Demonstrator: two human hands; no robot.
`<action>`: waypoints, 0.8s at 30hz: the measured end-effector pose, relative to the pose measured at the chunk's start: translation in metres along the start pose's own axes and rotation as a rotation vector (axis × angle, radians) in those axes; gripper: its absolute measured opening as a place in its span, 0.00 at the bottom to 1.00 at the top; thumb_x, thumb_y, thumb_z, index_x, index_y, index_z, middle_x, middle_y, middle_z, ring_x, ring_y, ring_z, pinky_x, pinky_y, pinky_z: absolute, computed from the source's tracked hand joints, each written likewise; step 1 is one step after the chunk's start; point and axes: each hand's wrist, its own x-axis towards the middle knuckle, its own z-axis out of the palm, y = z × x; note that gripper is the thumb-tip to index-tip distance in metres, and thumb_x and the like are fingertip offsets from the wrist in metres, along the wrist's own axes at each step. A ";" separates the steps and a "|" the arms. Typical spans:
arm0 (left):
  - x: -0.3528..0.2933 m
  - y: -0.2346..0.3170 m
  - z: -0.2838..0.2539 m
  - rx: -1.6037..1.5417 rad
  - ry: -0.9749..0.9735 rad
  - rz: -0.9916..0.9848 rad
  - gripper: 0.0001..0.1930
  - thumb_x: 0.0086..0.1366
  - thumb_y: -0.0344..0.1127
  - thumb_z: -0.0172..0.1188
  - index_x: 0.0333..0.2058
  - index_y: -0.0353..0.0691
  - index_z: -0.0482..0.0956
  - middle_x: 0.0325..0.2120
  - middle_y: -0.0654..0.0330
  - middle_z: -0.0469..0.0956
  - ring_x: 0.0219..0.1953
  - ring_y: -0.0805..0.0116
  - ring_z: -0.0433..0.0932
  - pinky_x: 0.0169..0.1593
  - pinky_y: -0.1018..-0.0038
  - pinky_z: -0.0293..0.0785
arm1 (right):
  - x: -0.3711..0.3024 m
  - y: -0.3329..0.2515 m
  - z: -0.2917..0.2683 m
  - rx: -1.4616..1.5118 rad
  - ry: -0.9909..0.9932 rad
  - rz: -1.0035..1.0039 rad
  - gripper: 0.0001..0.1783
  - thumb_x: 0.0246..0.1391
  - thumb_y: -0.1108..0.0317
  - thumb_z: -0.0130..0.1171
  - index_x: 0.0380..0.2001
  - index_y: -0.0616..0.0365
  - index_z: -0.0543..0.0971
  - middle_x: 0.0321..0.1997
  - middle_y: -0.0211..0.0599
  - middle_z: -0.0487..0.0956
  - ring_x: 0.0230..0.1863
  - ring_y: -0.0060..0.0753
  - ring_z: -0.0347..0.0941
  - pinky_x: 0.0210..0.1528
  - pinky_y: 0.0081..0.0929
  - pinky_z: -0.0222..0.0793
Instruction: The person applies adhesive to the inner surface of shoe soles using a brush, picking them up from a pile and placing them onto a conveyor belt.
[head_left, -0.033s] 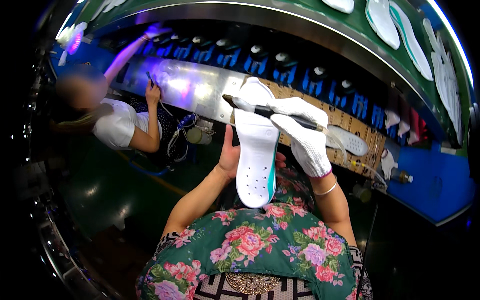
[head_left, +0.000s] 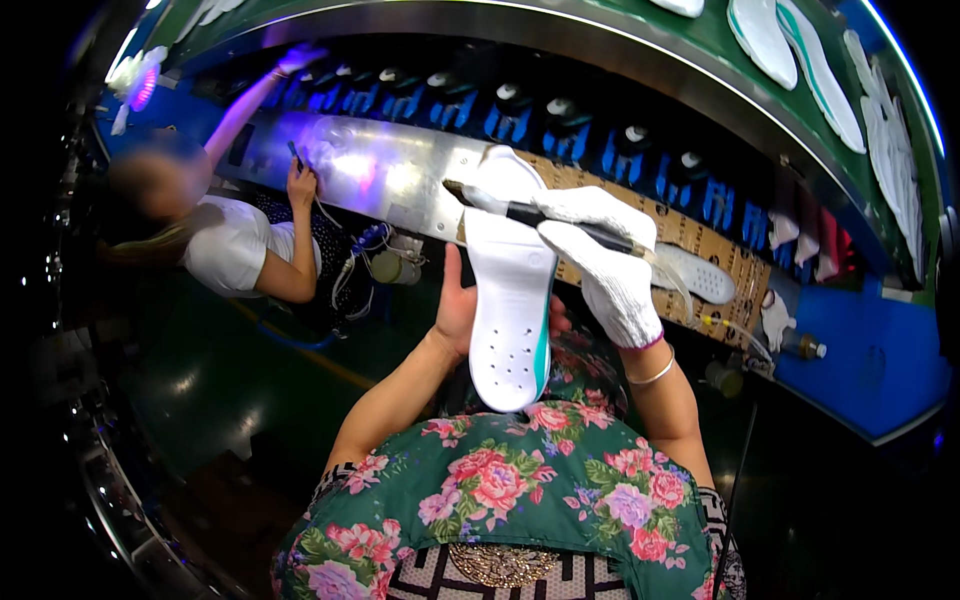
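A long white shoe sole point(head_left: 508, 325) with small holes at its near end and a teal strip along its right side is held up in front of me. My bare left hand point(head_left: 458, 310) grips it from beneath, thumb on the left edge and fingertips showing at the right. My right hand point(head_left: 607, 262), in a white knitted glove, is closed around a brush point(head_left: 522, 212) with a dark handle and thin tubing behind it. The brush crosses over the sole's far part, its bristles pointing left past the edge. Whether the bristles touch the sole, I cannot tell.
A greyish perforated sole point(head_left: 700, 277) lies on cardboard point(head_left: 745, 275) over the metal bench point(head_left: 400, 195). Blue clamp-like holders point(head_left: 565, 140) line the back. More soles point(head_left: 765, 45) rest on the green belt point(head_left: 700, 65) above. At left, a co-worker point(head_left: 235, 245) reaches toward the holders.
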 end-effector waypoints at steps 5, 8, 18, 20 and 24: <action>0.023 0.004 0.032 0.070 0.207 0.189 0.64 0.52 0.89 0.16 0.62 0.34 0.66 0.45 0.41 0.78 0.46 0.37 0.81 0.52 0.46 0.78 | -0.007 -0.005 -0.008 -0.125 0.057 0.100 0.12 0.55 0.74 0.68 0.44 0.62 0.84 0.39 0.33 0.83 0.36 0.21 0.77 0.39 0.19 0.73; 0.036 0.005 0.030 0.212 0.205 0.254 0.63 0.52 0.89 0.15 0.58 0.34 0.69 0.40 0.46 0.80 0.41 0.46 0.83 0.46 0.53 0.81 | -0.004 -0.003 -0.013 -0.181 0.086 0.060 0.12 0.53 0.77 0.68 0.42 0.64 0.85 0.42 0.36 0.84 0.43 0.26 0.81 0.47 0.23 0.77; 0.056 -0.011 0.027 0.381 0.413 0.345 0.53 0.62 0.82 0.22 0.67 0.42 0.59 0.57 0.54 0.71 0.56 0.58 0.73 0.60 0.61 0.71 | 0.031 -0.002 -0.022 -0.895 0.114 -0.767 0.14 0.45 0.77 0.71 0.39 0.58 0.86 0.43 0.40 0.85 0.40 0.36 0.82 0.45 0.30 0.77; 0.059 -0.015 0.021 0.534 0.429 0.334 0.53 0.63 0.82 0.23 0.73 0.44 0.50 0.69 0.56 0.59 0.69 0.57 0.61 0.71 0.60 0.58 | 0.026 0.002 -0.020 -0.919 0.115 -0.784 0.17 0.45 0.74 0.69 0.43 0.53 0.86 0.41 0.37 0.85 0.41 0.41 0.80 0.46 0.34 0.74; 0.061 -0.005 0.024 0.576 0.394 0.261 0.54 0.63 0.82 0.20 0.73 0.42 0.49 0.69 0.53 0.59 0.69 0.56 0.62 0.71 0.59 0.59 | 0.010 0.004 -0.012 -0.980 -0.075 -0.631 0.16 0.48 0.72 0.68 0.43 0.51 0.86 0.43 0.33 0.85 0.42 0.39 0.80 0.48 0.35 0.74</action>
